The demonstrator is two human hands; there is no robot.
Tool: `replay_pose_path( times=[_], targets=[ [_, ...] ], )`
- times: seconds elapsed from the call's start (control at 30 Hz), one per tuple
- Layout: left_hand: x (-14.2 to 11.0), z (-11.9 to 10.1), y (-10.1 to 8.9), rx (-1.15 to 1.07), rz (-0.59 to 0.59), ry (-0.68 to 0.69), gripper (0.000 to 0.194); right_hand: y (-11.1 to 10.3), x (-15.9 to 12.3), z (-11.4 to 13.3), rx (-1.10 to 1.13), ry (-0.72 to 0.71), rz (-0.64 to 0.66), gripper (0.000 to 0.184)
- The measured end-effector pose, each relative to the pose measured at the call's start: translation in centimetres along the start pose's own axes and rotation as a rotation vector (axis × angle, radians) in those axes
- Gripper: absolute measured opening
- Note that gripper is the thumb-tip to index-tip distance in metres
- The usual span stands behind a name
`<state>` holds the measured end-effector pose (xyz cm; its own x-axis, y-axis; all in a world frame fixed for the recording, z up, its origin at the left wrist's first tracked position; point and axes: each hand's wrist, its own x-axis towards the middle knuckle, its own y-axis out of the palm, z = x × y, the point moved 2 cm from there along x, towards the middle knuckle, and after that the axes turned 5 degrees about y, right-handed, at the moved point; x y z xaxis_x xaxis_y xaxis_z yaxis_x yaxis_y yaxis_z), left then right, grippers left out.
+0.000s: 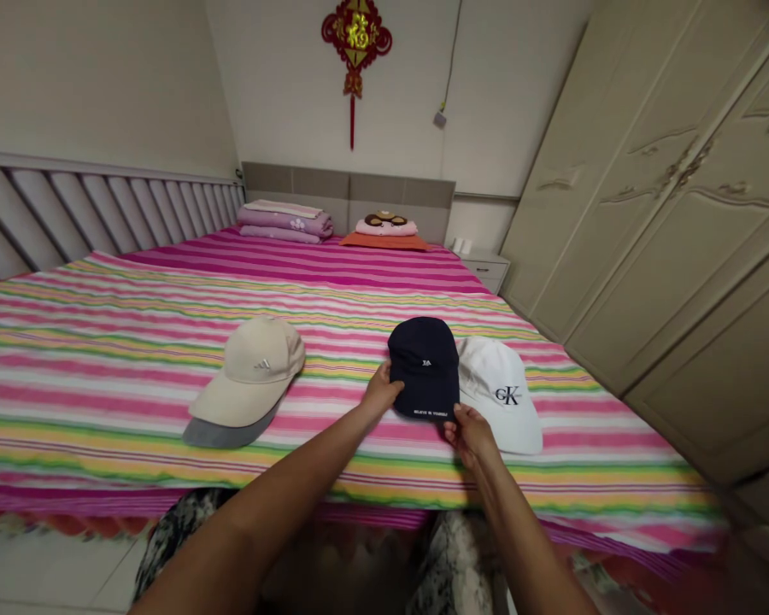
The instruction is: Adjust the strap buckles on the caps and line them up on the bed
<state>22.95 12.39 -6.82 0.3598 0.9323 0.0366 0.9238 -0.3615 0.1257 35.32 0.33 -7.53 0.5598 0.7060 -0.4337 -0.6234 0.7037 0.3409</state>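
Note:
A navy cap point(423, 363) lies on the striped bed sheet point(134, 342), partly overlapping a white cap point(503, 393) to its right. My left hand point(381, 391) grips the navy cap's left side, fingers closed on the fabric. My right hand point(467, 431) pinches the front edge of its brim. A beige cap point(253, 376) with a grey brim sits apart on the left, untouched.
Folded purple bedding point(288, 220) and a pink pillow on an orange cushion point(385, 232) lie by the headboard. A wardrobe point(666, 213) lines the right side. A small nightstand point(484, 266) stands in the far corner. My knees press near the bed's front edge.

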Motion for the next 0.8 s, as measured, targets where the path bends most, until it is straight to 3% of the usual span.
replay_pose_path(
  times=[0.17,0.4,0.63,0.8],
  targets=[
    [-1.0,1.8,-0.9,0.159,0.018,-0.078,0.045,-1.0,-0.2,-1.7,-0.048,0.014,-0.061,0.012],
    [-1.4,1.4,-1.1,0.363,0.055,-0.087,0.04,-1.3,-0.5,-2.6,-0.043,-0.1,-0.133,0.025],
    [-2.2,0.1,-2.1,0.576,0.049,0.031,0.027,-1.5,-0.9,-3.1,-0.025,-0.172,-0.207,0.027],
    [-5.5,-0.5,-3.5,0.613,0.114,0.156,0.027,-1.4,-3.3,-4.4,0.003,-0.099,-0.162,0.031]
  ],
)
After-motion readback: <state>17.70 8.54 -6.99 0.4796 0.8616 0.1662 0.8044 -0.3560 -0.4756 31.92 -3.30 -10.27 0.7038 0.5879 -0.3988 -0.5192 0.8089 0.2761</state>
